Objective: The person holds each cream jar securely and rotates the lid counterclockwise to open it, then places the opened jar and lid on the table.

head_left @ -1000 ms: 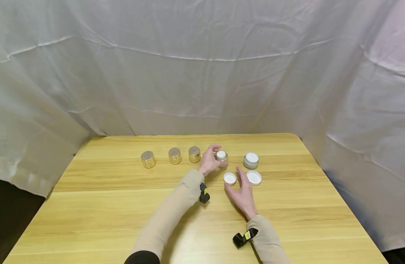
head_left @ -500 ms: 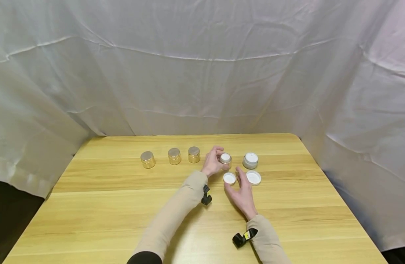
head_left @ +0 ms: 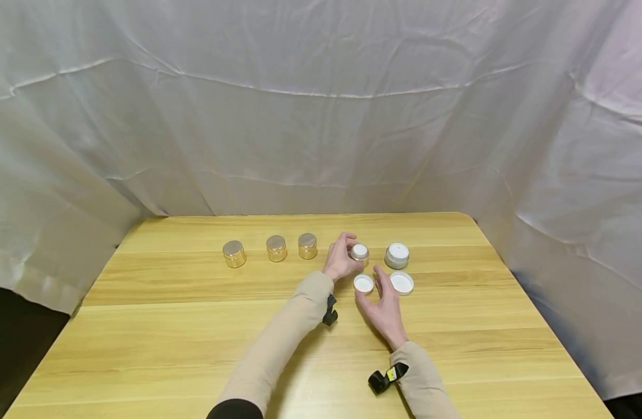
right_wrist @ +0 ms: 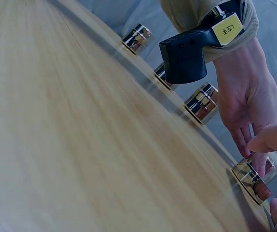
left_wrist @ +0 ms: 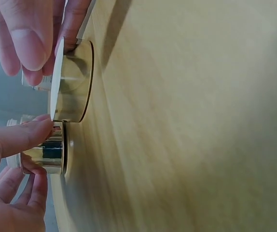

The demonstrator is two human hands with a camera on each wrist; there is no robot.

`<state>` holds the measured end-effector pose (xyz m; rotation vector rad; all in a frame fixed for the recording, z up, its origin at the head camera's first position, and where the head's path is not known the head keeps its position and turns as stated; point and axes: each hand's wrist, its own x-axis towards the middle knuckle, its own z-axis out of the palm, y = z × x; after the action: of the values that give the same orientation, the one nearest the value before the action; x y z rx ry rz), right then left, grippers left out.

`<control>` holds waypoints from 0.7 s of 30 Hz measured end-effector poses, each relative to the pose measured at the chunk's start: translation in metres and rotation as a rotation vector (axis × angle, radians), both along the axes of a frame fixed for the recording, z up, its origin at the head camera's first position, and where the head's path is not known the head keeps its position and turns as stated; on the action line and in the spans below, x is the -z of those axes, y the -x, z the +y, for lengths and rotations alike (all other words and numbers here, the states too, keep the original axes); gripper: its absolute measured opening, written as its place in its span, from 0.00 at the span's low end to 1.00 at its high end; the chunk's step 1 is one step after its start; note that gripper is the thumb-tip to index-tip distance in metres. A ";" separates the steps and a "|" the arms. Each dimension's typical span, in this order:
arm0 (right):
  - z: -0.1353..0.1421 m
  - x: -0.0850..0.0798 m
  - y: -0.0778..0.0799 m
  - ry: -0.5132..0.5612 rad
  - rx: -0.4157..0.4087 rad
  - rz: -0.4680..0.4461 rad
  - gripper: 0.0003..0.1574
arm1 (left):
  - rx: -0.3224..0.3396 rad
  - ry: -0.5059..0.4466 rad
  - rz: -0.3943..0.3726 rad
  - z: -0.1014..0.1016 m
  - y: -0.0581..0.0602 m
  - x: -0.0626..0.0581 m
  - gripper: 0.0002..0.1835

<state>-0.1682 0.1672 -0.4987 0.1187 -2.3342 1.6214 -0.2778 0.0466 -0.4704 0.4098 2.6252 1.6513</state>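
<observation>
My left hand [head_left: 343, 259] grips a small gold jar [left_wrist: 44, 150] with a white top, thumb on one side and fingers on the other. The jar's base is at or close to the table. Nearer me, the small gold lid [left_wrist: 76, 82] lies upside down, its white inside [head_left: 363, 284] facing up. My right hand [head_left: 385, 308] curves loosely about this lid. One finger [left_wrist: 73, 21] touches the rim, while the thumb [right_wrist: 271, 137] hovers above it. A wider, uncapped jar [head_left: 397, 256] stands to the right, and its white-lined lid [head_left: 402, 283] lies upturned before it.
Three capped gold jars, the left [head_left: 234, 254], middle [head_left: 276, 248] and right [head_left: 307, 246], stand in a row left of my left hand. Grey cloth [head_left: 321, 145] hangs behind the wooden table [head_left: 169, 355].
My left hand has shifted the small jar a little to the right and towards me, nearer its lid. The right hand and both lids have stayed in place.
</observation>
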 end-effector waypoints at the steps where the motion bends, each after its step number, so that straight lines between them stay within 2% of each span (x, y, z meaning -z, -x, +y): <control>1: -0.002 -0.006 -0.003 -0.002 0.001 -0.004 0.45 | -0.004 0.000 -0.001 0.000 0.000 0.000 0.39; 4: -0.007 -0.026 -0.013 -0.005 0.001 -0.016 0.43 | -0.013 -0.002 -0.008 0.000 0.000 0.000 0.39; 6: -0.009 -0.033 -0.017 -0.007 -0.001 -0.011 0.42 | -0.020 0.000 -0.009 0.001 0.001 0.000 0.40; 14: -0.009 -0.026 -0.012 -0.032 0.003 0.025 0.44 | -0.051 0.025 0.021 0.001 -0.001 0.000 0.40; 18: -0.008 -0.024 -0.012 -0.016 0.009 0.007 0.44 | -0.052 0.026 0.010 0.000 -0.003 -0.002 0.41; 21: -0.006 -0.017 -0.008 0.005 0.012 -0.006 0.44 | -0.055 0.032 0.001 0.000 -0.004 -0.003 0.41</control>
<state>-0.1599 0.1613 -0.4818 0.0987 -2.3311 1.6243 -0.2741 0.0464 -0.4673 0.3405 2.6837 1.6228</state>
